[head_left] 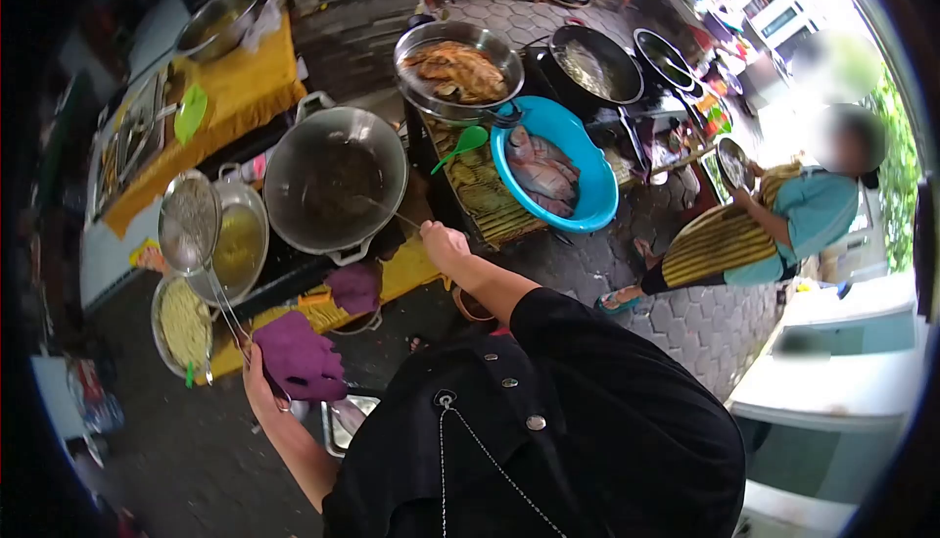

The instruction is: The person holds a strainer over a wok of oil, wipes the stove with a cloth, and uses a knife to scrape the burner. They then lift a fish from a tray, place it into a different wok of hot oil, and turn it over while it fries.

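Note:
My right hand is closed on the handle of a metal utensil whose far end reaches into a large deep pan with dark contents. At the left, my left hand grips the long wire handle of a round strainer. The strainer is above a pan of yellowish liquid. A purple cloth lies against my left hand. Below the strainer, a pan of pale shredded food is partly visible.
A blue basin holds raw fish. Behind it are a metal bowl of fried food and a black wok. A green ladle lies beside the basin. A person in an apron stands at the right, holding a bowl.

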Demonstrator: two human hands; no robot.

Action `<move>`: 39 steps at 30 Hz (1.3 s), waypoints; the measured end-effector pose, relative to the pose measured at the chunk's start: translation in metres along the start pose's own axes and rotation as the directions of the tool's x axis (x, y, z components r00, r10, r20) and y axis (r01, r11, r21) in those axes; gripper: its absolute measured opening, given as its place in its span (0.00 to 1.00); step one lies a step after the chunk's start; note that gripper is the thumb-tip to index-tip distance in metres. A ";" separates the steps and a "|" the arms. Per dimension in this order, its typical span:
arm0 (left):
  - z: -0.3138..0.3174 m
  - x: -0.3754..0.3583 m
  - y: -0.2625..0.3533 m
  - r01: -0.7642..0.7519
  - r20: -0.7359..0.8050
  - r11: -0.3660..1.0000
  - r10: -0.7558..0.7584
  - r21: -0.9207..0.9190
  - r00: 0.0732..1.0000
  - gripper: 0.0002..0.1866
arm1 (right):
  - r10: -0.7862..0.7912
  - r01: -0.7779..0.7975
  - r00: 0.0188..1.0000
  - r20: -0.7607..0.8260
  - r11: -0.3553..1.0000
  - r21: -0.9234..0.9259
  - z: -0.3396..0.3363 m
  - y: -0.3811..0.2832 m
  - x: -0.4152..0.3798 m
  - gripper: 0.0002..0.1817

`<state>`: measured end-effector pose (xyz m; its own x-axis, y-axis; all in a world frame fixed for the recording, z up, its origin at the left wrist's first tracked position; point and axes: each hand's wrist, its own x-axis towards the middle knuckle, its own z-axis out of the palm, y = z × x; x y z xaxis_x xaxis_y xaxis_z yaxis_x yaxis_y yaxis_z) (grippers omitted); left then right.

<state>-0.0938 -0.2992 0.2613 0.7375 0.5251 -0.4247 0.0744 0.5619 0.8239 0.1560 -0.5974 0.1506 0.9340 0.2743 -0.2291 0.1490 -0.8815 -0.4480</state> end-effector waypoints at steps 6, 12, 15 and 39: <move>0.038 -0.006 0.017 -0.008 0.078 0.999 0.005 0.034 0.997 0.19 | -0.143 0.189 0.973 -0.180 0.944 0.271 0.005 0.032 0.008 0.13; 0.053 0.000 0.010 -0.080 0.118 0.997 0.078 0.018 0.990 0.16 | 0.009 -0.301 0.953 0.304 0.159 0.940 -0.141 0.074 -0.043 0.15; 0.061 0.002 0.001 -0.127 0.048 0.990 0.124 0.058 0.991 0.17 | 0.084 -0.206 0.976 0.199 0.074 0.976 -0.198 0.121 -0.057 0.13; 0.243 -0.038 -0.052 -0.139 -0.076 0.990 0.139 0.006 0.987 0.22 | 0.550 -0.424 0.606 -0.574 0.834 0.352 -0.364 0.427 0.121 0.16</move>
<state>0.0376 -0.5035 0.3253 0.6879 0.6449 -0.3332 -0.0245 0.4794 0.8773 0.4511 -1.0809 0.2461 0.8347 -0.5394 0.1109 -0.3861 -0.7168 -0.5806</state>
